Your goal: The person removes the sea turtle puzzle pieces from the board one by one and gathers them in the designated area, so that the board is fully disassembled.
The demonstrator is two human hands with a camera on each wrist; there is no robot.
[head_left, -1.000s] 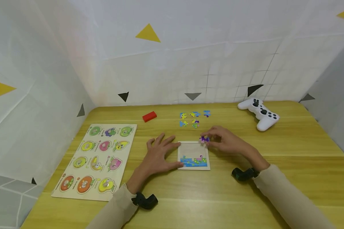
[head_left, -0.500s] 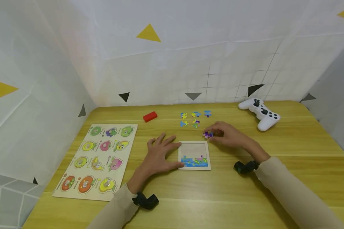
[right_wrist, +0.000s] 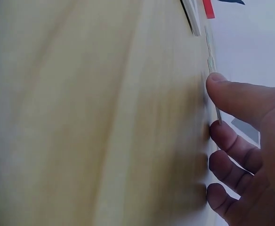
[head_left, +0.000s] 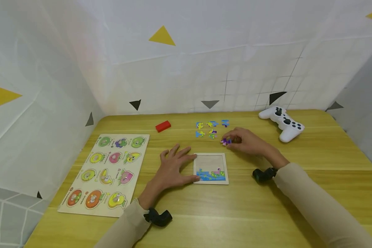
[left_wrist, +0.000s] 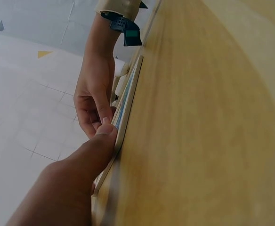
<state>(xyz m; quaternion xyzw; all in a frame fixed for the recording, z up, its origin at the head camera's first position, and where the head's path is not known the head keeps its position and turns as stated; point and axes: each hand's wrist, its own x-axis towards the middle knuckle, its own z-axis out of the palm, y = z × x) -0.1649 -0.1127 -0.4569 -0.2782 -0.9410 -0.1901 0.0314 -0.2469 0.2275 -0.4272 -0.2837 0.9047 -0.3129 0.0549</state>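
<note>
A small square wooden puzzle tray (head_left: 209,162) lies on the table, its near part filled with blue, green and pink pieces. My left hand (head_left: 173,169) rests at its left side with fingers spread; index finger and thumb touch the left rim. The thumb (left_wrist: 107,130) on the tray's edge also appears in the left wrist view. Beyond the tray's far right corner, my right hand (head_left: 247,142) pinches a purple jigsaw piece (head_left: 225,142) between thumb and fingers. In the right wrist view this thin piece (right_wrist: 219,115) shows edge-on near the tabletop.
Several loose jigsaw pieces (head_left: 199,134) lie behind the tray. A red block (head_left: 163,126) is left of them. At left lies a wooden fruit puzzle board (head_left: 111,165), and a white game controller (head_left: 282,123) sits at the back right. A patterned cloth backs the table.
My right hand has drawn away from the tray's far right corner, toward the back and slightly right, still pinching the purple piece. The left hand stays at the tray.
</note>
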